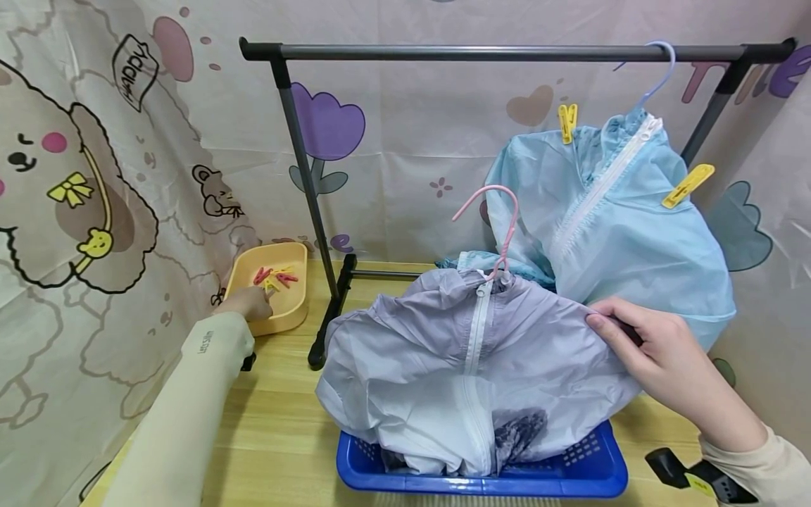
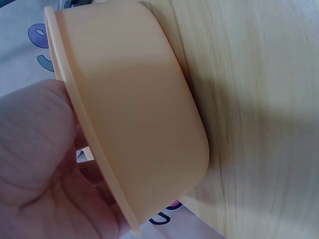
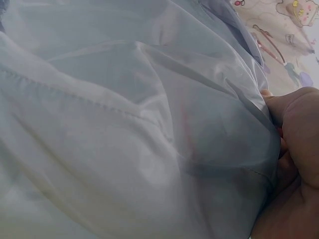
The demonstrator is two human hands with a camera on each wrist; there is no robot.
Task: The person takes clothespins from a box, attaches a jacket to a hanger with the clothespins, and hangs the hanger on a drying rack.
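My left hand (image 1: 246, 303) reaches over the near side of a yellow tub (image 1: 288, 320) with red and yellow clothespins (image 1: 279, 277) in it. In the left wrist view the tub's wall (image 2: 129, 99) hides most of the fingers, so I cannot tell whether they pinch a clothespin. My right hand (image 1: 665, 352) pinches the shoulder of a pale grey-lilac zip jacket (image 1: 418, 352), which is on a pink hanger (image 1: 512, 218). In the right wrist view, the jacket's thin cloth (image 3: 124, 124) spreads beside the hand (image 3: 299, 139). The jacket's lower part lies over a blue basket (image 1: 557, 486).
A black garment rack (image 1: 443, 53) stands behind. From its bar a light blue jacket (image 1: 640, 246) hangs at the right on a lilac hanger (image 1: 665, 70), with yellow clothespins (image 1: 688, 186) on its shoulders. A printed curtain (image 1: 405, 176) surrounds the wooden tabletop (image 1: 279, 422).
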